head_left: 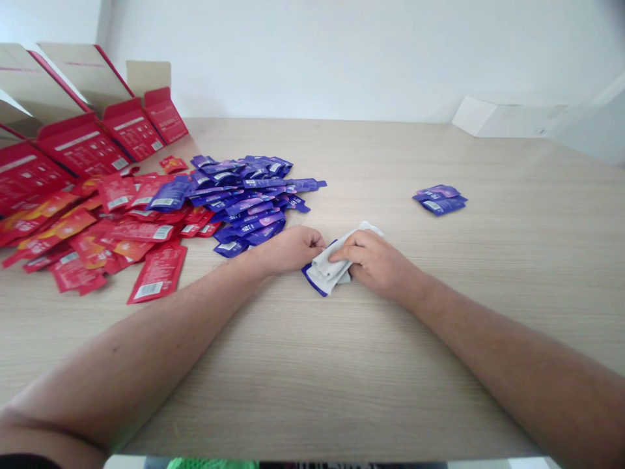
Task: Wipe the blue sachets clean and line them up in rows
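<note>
My right hand [374, 260] has its fingers wrapped on a folded white cloth [328, 272], which lies over a blue packet [315, 281] on the table. Only the packet's edges show past the cloth. My left hand [297, 249] is closed at the packet's upper left edge, with its fingertips against it; the cloth partly hides the contact. Just behind my left hand is a pile of blue-purple packets [254, 202]. Two or so similar packets [440, 199] lie apart on the right.
Red and orange packets [117, 228] are heaped at the left on the wooden table [312, 378]. Open red boxes [83, 144] stand behind them. A white box [508, 120] sits at the back right against the wall. Something green [212, 464] shows below the front edge.
</note>
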A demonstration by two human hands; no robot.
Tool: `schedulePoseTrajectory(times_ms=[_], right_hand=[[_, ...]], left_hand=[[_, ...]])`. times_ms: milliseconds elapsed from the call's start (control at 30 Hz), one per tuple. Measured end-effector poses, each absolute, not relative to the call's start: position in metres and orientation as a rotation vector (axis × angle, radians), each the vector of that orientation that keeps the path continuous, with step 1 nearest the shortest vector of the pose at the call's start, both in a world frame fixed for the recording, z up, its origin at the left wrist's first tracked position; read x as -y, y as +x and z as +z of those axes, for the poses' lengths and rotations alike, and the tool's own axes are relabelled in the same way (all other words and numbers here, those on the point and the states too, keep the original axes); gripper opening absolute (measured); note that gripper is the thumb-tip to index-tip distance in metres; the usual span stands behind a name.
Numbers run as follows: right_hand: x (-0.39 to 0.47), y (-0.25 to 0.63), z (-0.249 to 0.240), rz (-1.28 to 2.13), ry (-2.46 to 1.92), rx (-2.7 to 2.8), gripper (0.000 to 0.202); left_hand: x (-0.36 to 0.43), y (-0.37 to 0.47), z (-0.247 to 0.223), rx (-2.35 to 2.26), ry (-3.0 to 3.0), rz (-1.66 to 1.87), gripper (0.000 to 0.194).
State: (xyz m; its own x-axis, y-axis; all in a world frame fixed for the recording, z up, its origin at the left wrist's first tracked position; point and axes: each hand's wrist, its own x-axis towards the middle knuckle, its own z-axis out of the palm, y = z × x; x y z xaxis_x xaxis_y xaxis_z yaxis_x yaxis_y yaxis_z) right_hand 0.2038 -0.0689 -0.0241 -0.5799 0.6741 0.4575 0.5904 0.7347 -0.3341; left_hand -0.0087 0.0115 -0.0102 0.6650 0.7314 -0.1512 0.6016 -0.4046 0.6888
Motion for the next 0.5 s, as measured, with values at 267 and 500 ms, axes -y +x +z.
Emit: schedulePoseTrajectory(times_ms=[267,500], right_hand=[[0.0701,0.2027,-0.0232,0.243,-0.872,2.43,0.034],[0.0731,0.199,-0.0232,0.253,-0.852,2.438,0.035]], left_hand=[[-0.0115,-0.0092,-0.0097,-1.014,2.133,0.232,0.017],[-0.0116,-0.0097,-0.0103,-1.014,2.142,0.254,0.017]])
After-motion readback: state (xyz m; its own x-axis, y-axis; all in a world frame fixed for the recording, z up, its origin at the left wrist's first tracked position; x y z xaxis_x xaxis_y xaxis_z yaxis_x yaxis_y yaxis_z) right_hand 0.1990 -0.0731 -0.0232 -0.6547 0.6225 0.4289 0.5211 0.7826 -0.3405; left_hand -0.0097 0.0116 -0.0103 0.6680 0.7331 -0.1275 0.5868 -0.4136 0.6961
